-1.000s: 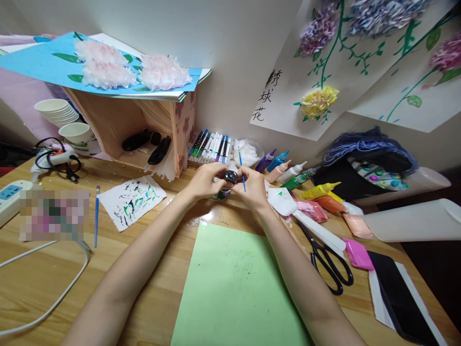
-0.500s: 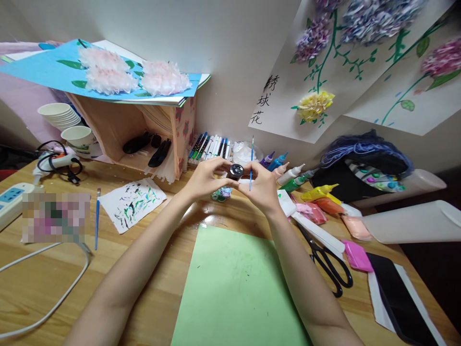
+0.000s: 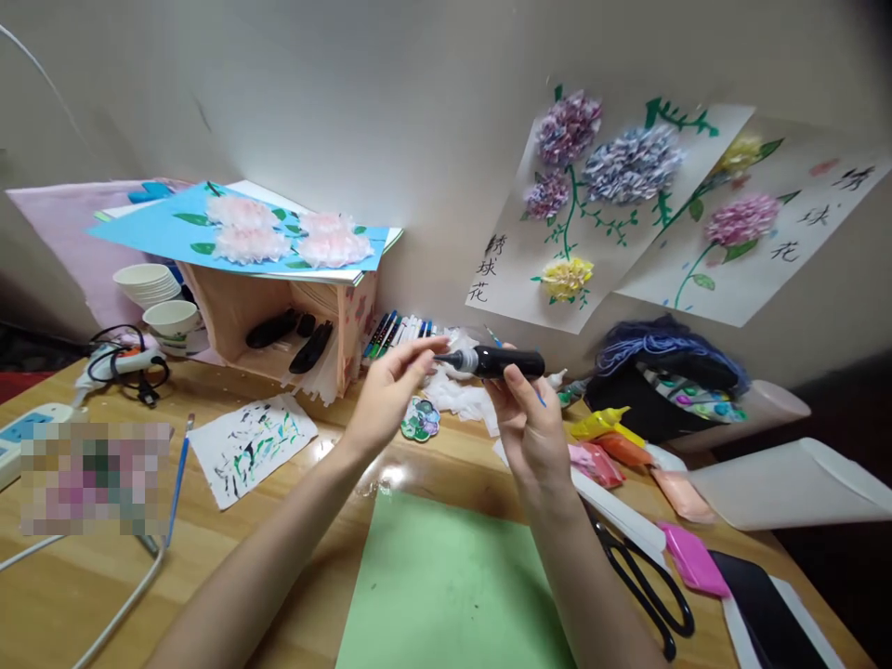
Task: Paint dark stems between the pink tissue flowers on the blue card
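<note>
My right hand (image 3: 531, 420) grips a black paint bottle (image 3: 496, 361), held sideways with its nozzle pointing left; a thin blue brush (image 3: 493, 335) also sticks out of that hand. My left hand (image 3: 394, 383) pinches at the bottle's nozzle tip, and what it holds there is too small to make out. Both hands hover above a small paint palette (image 3: 420, 419) and crumpled white tissue (image 3: 461, 400). A light green sheet of paper (image 3: 452, 590) lies on the wooden desk (image 3: 62, 595) in front of me.
Black scissors (image 3: 648, 592), pink and orange clay packs (image 3: 688, 556) and several paint bottles (image 3: 597, 423) lie to the right. A paint-smeared paper (image 3: 251, 444), a blue brush (image 3: 177, 483), a glue gun (image 3: 118, 362), paper cups (image 3: 169, 319) and a wooden shelf (image 3: 279, 311) are on the left. Markers (image 3: 394, 333) line the wall.
The camera tilted upward. My hands rose from the desk; the bottle turned from upright to sideways in my right hand, and my left hand shifted to its nozzle tip.
</note>
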{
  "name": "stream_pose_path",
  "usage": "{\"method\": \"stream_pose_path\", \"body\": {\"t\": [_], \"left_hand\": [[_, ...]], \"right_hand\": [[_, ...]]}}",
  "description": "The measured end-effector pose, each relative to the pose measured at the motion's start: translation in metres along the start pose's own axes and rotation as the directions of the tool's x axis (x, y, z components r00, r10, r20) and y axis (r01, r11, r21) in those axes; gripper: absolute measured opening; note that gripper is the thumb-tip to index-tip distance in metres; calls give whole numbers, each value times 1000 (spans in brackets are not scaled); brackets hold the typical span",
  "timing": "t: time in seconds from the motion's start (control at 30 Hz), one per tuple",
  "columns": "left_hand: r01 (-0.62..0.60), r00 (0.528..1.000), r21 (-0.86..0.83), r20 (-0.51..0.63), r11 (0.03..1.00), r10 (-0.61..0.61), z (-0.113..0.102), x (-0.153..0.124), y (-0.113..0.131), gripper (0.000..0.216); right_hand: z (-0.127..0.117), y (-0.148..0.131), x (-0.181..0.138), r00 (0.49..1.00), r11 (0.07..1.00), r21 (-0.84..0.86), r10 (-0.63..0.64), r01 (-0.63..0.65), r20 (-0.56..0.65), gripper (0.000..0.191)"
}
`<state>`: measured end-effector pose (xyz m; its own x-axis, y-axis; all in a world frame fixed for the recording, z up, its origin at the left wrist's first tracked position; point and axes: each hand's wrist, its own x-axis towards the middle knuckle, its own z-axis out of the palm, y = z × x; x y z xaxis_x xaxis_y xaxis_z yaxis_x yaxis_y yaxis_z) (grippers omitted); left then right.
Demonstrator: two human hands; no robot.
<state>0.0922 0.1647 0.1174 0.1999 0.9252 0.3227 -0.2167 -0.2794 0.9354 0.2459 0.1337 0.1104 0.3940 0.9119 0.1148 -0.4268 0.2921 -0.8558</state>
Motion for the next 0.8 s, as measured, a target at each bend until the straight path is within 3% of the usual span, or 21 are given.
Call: {"method": "stream_pose_path", "body": {"t": [0.1,0.17,0.4,0.6,0.8], "left_hand": [[-82,981,-84,169,993,95,9,-11,11,28],[-160,961,-106,210,981,180,13,-18,17,34],[-327,940,94,138,940,313,11,-29,34,34],[-389,918,127,138,913,372,12,-28,38,31],[-415,905,112,155,903,397,13,-29,38,36]], "right_hand": [[4,2,-9,999,998,62,-21,18,33,35],[6,4,-16,996,997,74,-38,32,76,37],[9,17,-33,964,991,-13,-123,129,237,33],[8,20,-33,947,985,22,-169,169,275,28],[7,18,-34,950,979,-46,-181,199,254,32]]}}
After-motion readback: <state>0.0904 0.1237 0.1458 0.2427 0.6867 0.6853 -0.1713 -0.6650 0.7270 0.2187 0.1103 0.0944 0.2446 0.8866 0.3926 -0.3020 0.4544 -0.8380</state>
